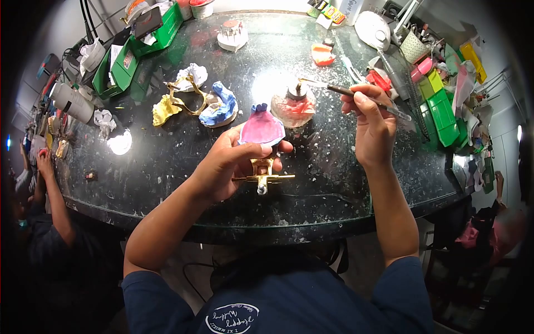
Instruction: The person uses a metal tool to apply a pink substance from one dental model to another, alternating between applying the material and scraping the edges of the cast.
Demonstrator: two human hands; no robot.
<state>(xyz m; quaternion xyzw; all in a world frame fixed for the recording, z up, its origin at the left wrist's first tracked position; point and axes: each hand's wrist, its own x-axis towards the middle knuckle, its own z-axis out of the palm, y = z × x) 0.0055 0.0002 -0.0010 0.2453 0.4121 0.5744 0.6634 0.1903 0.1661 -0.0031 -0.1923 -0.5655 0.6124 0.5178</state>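
My left hand point(228, 161) grips a brass articulator point(262, 177) that carries a dental model point(261, 127) with a pink surface and a blue edge. In my right hand point(374, 119) is a thin dark-handled tool point(347, 92), held like a pen. Its tip is over the metal top of a burner point(296, 92), whose round base point(293, 111) is smeared red and white. Left of the held model, a second brass articulator point(192, 106) lies on the bench with a blue and white cast point(219, 106) and a yellow cast point(166, 110).
On the dark bench point(311, 206) stand a pink and white model point(232, 35) and an orange-red piece point(322, 54). Green bins point(123, 67) line the left, another green bin point(443, 119) the right. A co-worker's arm point(55, 200) shows at far left, another person point(489, 228) at right.
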